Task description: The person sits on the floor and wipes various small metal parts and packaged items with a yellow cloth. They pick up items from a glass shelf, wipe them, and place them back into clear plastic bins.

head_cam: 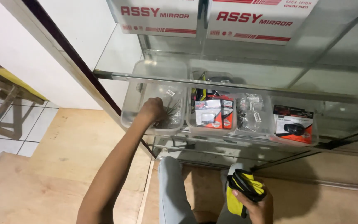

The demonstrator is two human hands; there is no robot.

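— What is being handled?

— A bundle of thin, dark metal parts [171,113] is reached for inside a clear plastic bin [134,108] on a glass shelf [245,86]. The left hand [152,110] is pushed into the bin from the front, fingers curled down over the parts; whether they are actually gripped cannot be told, since the fingertips are hidden.

— And the other hand?

— A yellow and black item [243,188], perhaps a folded cloth or packet, is held low near the lap by the right hand [257,205], fingers closed around it. It seems to be kept down there so the shelf is left free for reaching.

— What is set beside the bin?

— A second clear bin [210,127] is lined up just to its right, with a red and black carded packet [212,113] stood upright so its front can be seen. Small bagged parts [250,111] are kept next to that, then another carded packet with a black part [293,124]. White cartons with red lettering [212,17] are stacked on the shelf above.

— And below?

— A wooden floor [63,166] is seen under the shelving.
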